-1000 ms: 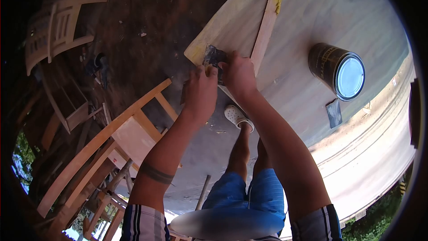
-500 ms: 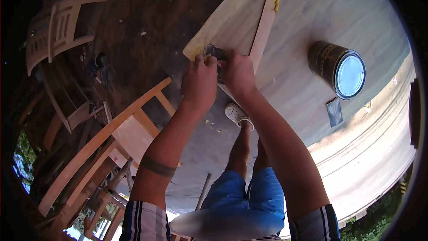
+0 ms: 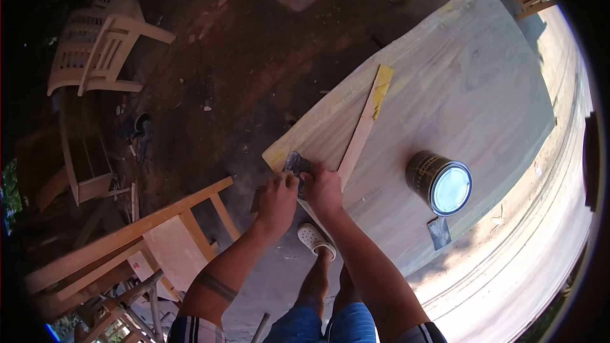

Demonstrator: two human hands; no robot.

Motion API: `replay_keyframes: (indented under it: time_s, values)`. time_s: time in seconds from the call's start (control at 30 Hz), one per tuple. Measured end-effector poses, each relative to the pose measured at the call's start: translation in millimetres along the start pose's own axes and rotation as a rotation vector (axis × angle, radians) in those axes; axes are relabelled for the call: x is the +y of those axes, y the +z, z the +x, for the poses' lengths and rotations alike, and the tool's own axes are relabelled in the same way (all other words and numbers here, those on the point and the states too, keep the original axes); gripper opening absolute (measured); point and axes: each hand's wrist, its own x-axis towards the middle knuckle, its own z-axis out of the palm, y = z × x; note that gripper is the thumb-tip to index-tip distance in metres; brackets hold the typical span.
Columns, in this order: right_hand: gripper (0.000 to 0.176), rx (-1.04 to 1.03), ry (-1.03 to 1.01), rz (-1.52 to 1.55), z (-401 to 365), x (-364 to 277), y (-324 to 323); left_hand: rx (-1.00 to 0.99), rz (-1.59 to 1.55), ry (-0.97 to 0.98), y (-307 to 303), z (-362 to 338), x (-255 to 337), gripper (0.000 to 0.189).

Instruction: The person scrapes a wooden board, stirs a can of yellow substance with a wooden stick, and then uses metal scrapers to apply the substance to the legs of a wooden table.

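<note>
At the near left corner of a pale board, both of my hands are together with curled fingers. My right hand grips a dark grey, smudged flat piece; I cannot make out its exact kind. Touching it or just beside it are the fingers of my left hand. From behind that hand pokes the edge of a thin brownish flat piece, mostly hidden by it. A narrow wooden strip with a yellow-smeared end lies on the board, its near end by my right hand.
On the board's right stands a dark can with a shiny lid, a grey flat piece beside it. Wooden chair frames stand far left; another wooden frame is close on my left. My foot in a light clog is below the board.
The view has tilted up and shifted, so board, can and hands appear lower and more of the far floor shows. My hands stay together at the board's corner with the dark piece.
</note>
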Motion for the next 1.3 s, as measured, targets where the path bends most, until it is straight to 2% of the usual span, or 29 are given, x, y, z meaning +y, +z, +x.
replay_keyframes:
  time_s: [0.1,0.23,0.33,0.47,0.6,0.63,0.73,0.83,0.93,1.03,1.13,1.17,1.3]
  values:
    - [0.025,0.07,-0.164,0.033,0,7,5,0.077,0.001,0.046,12,-11,-4,0.04]
    - [0.024,0.084,-0.111,-0.009,-8,2,3,0.187,-0.027,0.057,14,6,-7,0.039]
    - [0.026,0.153,-0.273,-0.043,-12,6,4,0.188,-0.031,0.093,12,-17,-5,0.036]
    - [0.022,0.12,-0.167,-0.004,-13,9,7,0.222,-0.022,0.119,3,-3,-3,0.03]
    - [0.021,0.145,-0.265,-0.001,-11,11,3,0.313,0.047,0.11,17,-19,6,0.02]
    - [0.021,0.151,-0.275,-0.008,-13,11,3,0.313,0.048,0.115,23,-27,6,0.018]
    - [0.021,0.177,-0.263,0.046,-17,4,4,0.226,0.002,0.104,12,-1,4,0.032]
    - [0.02,0.164,-0.291,0.056,-19,13,2,0.289,0.048,0.108,19,-11,8,0.021]
    - [0.02,0.143,-0.249,0.052,-17,8,-2,0.179,-0.06,0.112,21,-27,10,0.033]
    - [0.021,0.146,-0.236,0.077,-18,9,3,0.186,-0.008,0.086,15,2,11,0.034]
    - [0.02,0.13,-0.244,0.081,-19,12,-2,0.254,-0.006,0.097,23,-19,13,0.032]
    - [0.02,0.126,-0.242,0.09,-18,10,-3,0.146,-0.038,0.097,24,-27,12,0.032]
    - [0.02,0.147,-0.226,0.059,-18,8,-3,0.16,-0.095,0.065,13,-5,10,0.035]
